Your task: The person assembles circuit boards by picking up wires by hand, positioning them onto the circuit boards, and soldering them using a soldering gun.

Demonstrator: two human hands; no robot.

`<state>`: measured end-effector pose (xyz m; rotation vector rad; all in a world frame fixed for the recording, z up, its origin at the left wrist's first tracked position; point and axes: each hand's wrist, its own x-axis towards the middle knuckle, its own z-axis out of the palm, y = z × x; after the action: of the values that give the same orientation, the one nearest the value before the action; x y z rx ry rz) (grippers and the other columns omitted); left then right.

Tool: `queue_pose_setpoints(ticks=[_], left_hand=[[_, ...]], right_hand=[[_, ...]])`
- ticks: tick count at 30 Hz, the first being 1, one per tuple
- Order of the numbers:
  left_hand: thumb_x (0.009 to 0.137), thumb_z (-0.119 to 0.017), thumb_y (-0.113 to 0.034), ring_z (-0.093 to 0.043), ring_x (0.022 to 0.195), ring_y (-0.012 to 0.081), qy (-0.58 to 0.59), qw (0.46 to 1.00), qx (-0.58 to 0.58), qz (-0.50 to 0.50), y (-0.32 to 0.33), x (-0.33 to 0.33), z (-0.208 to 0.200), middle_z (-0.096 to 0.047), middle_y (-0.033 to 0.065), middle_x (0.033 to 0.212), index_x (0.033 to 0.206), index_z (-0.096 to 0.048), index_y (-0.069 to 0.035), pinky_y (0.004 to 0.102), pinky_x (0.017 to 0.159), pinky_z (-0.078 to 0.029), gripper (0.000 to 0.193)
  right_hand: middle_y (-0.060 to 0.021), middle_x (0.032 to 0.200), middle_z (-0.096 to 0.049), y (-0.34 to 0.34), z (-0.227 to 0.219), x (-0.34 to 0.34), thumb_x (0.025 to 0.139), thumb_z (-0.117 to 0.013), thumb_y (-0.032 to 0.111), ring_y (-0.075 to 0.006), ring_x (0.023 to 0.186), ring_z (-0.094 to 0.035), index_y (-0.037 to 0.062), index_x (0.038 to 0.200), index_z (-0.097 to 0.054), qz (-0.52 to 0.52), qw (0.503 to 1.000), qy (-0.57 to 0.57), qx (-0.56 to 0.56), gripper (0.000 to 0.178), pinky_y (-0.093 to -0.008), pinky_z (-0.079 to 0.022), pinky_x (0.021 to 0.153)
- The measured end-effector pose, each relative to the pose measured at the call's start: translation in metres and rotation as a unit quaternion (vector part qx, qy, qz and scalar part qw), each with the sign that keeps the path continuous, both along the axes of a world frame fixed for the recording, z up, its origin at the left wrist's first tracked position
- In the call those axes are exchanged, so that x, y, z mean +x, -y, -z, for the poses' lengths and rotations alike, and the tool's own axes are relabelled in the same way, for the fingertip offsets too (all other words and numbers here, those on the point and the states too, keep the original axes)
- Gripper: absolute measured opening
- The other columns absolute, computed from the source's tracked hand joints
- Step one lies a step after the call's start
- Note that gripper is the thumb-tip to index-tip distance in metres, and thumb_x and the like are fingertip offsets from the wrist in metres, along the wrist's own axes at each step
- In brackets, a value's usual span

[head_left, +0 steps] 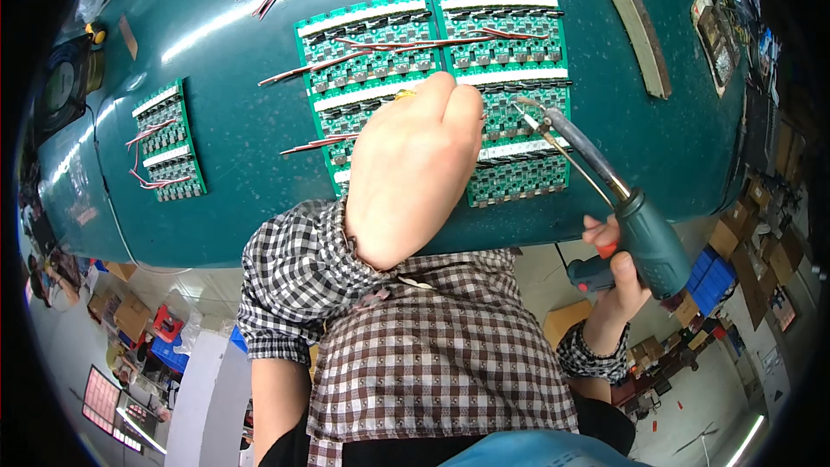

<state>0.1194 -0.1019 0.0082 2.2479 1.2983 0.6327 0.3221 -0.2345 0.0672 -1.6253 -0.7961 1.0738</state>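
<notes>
Across a green bench [238,151], circuit boards [519,186] lay under and around the fingers of the left hand [415,164], whose grip was hidden from view. Right-hand [618,285] fingers wrapped a soldering gun [654,244], its barrel [591,156] reaching ahead and to their left.

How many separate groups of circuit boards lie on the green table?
2: a small group at the left of the table, and a large group in the middle, partly hidden by the left hand.
</notes>
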Motion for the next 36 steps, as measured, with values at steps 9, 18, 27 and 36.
queue_pose_setpoints(ticks=[9, 18, 27, 36], left_hand=[[0.07, -0.064, -0.002, -0.055, 0.063, 0.0265, -0.007, 1.0, -0.002, 0.007, -0.002, 0.002, -0.002, -0.051, 0.0087, 0.071, 0.075, -0.052, -0.005, 0.0346, 0.056, -0.045, 0.013], [0.069, -0.064, -0.002, -0.055, 0.063, 0.0261, -0.006, 1.0, 0.002, -0.019, 0.001, 0.006, 0.002, -0.052, 0.0078, 0.071, 0.075, -0.051, -0.005, 0.0351, 0.056, -0.044, 0.015], [0.069, -0.065, -0.002, -0.055, 0.064, 0.0269, -0.005, 0.999, -0.009, -0.031, 0.002, 0.007, 0.0, -0.052, 0.0084, 0.071, 0.075, -0.051, -0.005, 0.0357, 0.056, -0.044, 0.015], [0.069, -0.064, -0.002, -0.055, 0.064, 0.0274, 0.003, 0.999, -0.026, -0.028, 0.001, 0.005, 0.0, -0.052, 0.0091, 0.071, 0.076, -0.052, -0.004, 0.0358, 0.056, -0.044, 0.014]], right_hand=[[-0.0112, 0.079, -0.06, -0.004, 0.004, 0.002, 0.08, -0.065, 0.028, -0.0237, 0.074, -0.062, -0.0095, 0.113, -0.053, -0.005, 1.0, 0.0, 0.007, 0.052, -0.0551, -0.039, 0.096], [-0.0129, 0.082, -0.061, 0.004, 0.0, 0.001, 0.078, -0.069, 0.024, -0.0246, 0.08, -0.062, -0.0086, 0.104, -0.056, -0.035, 0.999, -0.014, 0.007, 0.044, -0.0481, -0.048, 0.087], [-0.011, 0.086, -0.061, 0.017, -0.001, 0.004, 0.072, -0.077, 0.017, -0.021, 0.081, -0.061, -0.0055, 0.112, -0.049, -0.049, 0.998, 0.006, -0.044, 0.054, -0.0366, -0.051, 0.077], [-0.0123, 0.089, -0.063, 0.022, 0.0, 0.006, 0.071, -0.079, 0.021, -0.02, 0.082, -0.062, -0.0051, 0.12, -0.042, -0.063, 0.996, 0.03, -0.064, 0.067, -0.0341, -0.051, 0.077]])
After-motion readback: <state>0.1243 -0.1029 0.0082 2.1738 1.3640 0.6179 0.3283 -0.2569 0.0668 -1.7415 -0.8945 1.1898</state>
